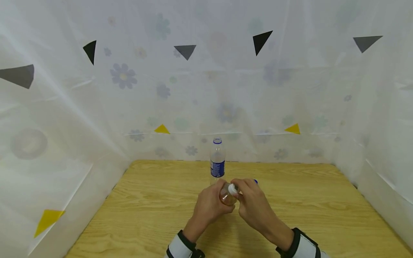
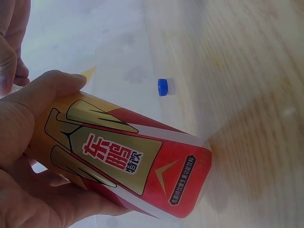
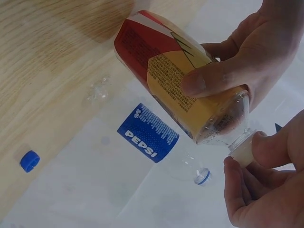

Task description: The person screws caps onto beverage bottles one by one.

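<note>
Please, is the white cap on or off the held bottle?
On: the white cap covers the mouth of the held bottle, and the right hand pinches it. How tightly it is screwed, I cannot tell.

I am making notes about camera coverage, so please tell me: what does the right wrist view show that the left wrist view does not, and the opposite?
Only the right wrist view: the clear PEPSI bottle, uncapped, with a blue ring near its mouth.

Only the left wrist view: a yellow triangle, and the large red characters on the label side facing that camera.

Both: the red-and-gold bottle gripped by the left hand, part of the right hand, and the blue cap on the wooden table.
</note>
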`<state>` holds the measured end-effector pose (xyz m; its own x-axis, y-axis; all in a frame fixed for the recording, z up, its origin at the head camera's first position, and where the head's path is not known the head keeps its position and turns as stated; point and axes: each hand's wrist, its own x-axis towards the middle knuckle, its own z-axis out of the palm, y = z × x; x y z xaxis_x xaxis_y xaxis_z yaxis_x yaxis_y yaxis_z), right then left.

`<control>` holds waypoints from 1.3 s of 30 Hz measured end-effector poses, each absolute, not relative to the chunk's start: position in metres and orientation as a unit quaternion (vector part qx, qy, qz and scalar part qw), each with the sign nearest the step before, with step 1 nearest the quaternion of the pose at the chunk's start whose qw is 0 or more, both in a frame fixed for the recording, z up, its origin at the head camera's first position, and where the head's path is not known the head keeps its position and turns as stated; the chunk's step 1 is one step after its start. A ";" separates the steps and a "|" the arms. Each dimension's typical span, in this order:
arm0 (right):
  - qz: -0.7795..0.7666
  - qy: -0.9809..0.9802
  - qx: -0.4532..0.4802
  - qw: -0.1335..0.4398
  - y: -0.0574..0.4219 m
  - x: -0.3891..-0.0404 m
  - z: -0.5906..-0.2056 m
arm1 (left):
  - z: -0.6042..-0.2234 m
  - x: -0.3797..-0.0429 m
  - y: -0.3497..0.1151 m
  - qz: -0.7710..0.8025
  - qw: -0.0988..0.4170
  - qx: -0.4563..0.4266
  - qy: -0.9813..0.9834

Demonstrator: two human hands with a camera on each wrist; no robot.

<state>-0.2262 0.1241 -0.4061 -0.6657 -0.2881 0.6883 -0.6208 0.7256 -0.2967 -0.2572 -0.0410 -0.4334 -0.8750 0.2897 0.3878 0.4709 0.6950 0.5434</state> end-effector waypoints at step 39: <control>0.263 -0.890 0.247 0.278 0.126 -0.221 -0.399 | -0.433 -0.255 -0.039 -0.315 0.136 -0.208 -0.916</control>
